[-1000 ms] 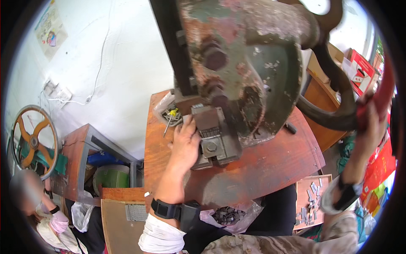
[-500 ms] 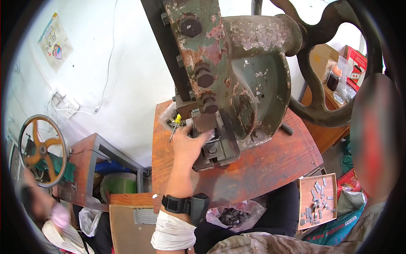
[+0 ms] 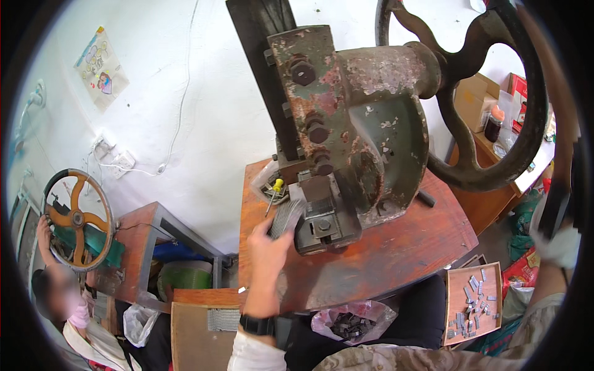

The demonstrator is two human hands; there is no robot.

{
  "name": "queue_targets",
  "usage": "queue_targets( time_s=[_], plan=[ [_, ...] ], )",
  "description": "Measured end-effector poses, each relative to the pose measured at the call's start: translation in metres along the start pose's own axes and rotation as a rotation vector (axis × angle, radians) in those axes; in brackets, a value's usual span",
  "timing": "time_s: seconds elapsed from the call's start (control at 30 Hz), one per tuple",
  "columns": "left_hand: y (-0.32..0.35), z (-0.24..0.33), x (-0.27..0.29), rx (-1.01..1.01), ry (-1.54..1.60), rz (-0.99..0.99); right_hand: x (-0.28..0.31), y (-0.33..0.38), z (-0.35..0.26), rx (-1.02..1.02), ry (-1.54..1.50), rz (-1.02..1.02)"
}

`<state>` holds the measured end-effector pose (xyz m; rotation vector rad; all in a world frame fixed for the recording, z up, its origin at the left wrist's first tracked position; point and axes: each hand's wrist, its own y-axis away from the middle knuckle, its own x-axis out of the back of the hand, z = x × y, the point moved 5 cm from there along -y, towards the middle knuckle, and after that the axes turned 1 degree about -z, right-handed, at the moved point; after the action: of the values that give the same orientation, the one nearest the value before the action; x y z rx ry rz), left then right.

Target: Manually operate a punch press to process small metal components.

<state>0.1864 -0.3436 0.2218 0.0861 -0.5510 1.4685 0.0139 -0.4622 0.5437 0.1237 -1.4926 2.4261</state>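
Observation:
In front of the press, my left hand is closed round a small bundle of ridged grey metal strips, between thumb and fingers. The hand is just left of the die block at the foot of the press. Behind the bundle stands a clear plastic tub of metal bits, with a yellow-handled screwdriver leaning on it. My right forearm rises along the right edge beside the big handwheel. My right hand itself cannot be made out.
A wooden tray of small metal pieces is at lower right. A plastic bag of dark metal scraps lies by my lap. At far left a co-worker's hand touches another handwheel. A dark rod juts over the wooden table.
My left hand has drawn back from the die toward the left, and the metal strips now show in it. My right arm has shifted at the right edge. The whole view has moved slightly.

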Motion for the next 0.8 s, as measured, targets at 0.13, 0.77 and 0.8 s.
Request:
queue_targets(
  time_s=[0.13, 0.77, 0.8],
  plan=[
    [0.064, -0.032, 0.04, 0.092, -0.006, 0.039, 0.013, 0.241, 0.069, 0.044, -0.673, -0.276],
    [0.119, -0.028, -0.026, -0.186, -0.224, -0.171, -0.111, 0.317, -0.144, -0.221, -0.659, -0.799],
    [0.119, -0.027, -0.026, -0.186, -0.226, -0.173, -0.112, 0.319, -0.145, -0.224, -0.66, -0.799]
  ],
)
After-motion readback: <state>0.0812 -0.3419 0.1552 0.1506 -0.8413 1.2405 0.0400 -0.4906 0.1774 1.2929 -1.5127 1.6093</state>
